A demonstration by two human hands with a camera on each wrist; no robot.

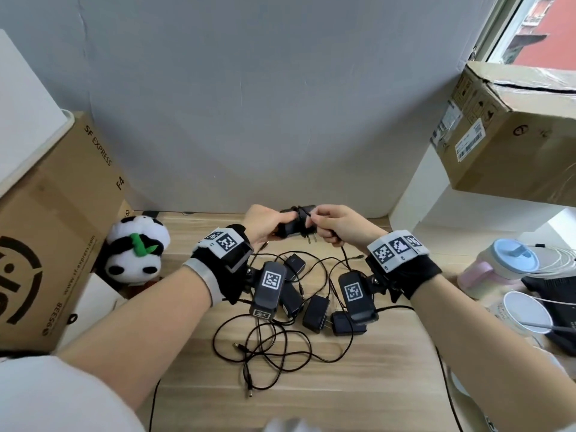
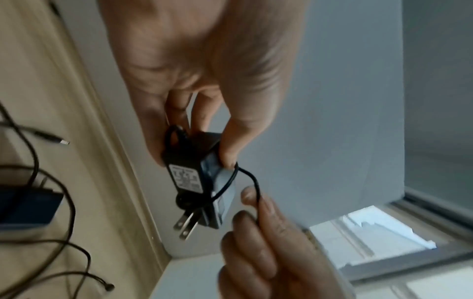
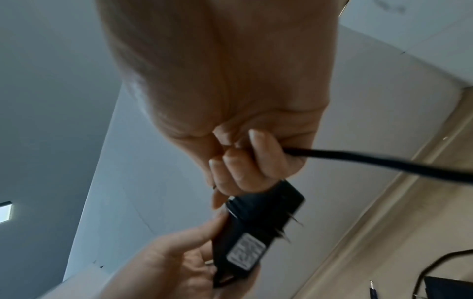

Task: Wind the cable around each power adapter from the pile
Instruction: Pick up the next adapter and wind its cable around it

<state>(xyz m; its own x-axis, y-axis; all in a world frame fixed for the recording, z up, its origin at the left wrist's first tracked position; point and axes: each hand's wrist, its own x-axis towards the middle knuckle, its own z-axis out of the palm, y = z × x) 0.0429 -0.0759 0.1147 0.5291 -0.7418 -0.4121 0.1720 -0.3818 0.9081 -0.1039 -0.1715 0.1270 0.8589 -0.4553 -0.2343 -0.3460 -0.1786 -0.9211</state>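
Above the far part of the wooden desk (image 1: 374, 369) my left hand (image 1: 270, 222) grips a black power adapter (image 1: 293, 227) with two metal prongs (image 2: 185, 225) and a white label (image 2: 186, 178). Its thin black cable (image 2: 257, 194) is looped round the body near the prongs. My right hand (image 1: 333, 226) pinches that cable (image 3: 384, 161) close to the adapter (image 3: 245, 238), fingers curled round it. On the desk below lies a pile of several black adapters (image 1: 316, 313) with tangled cables (image 1: 274, 347).
A cardboard SF Express box (image 1: 53, 244) and a panda plush (image 1: 137, 251) stand at the left. Another cardboard box (image 1: 514, 135) sits on a white shelf at the right. A pink lidded cup (image 1: 501, 266) and a white bowl (image 1: 526, 313) are at the right edge.
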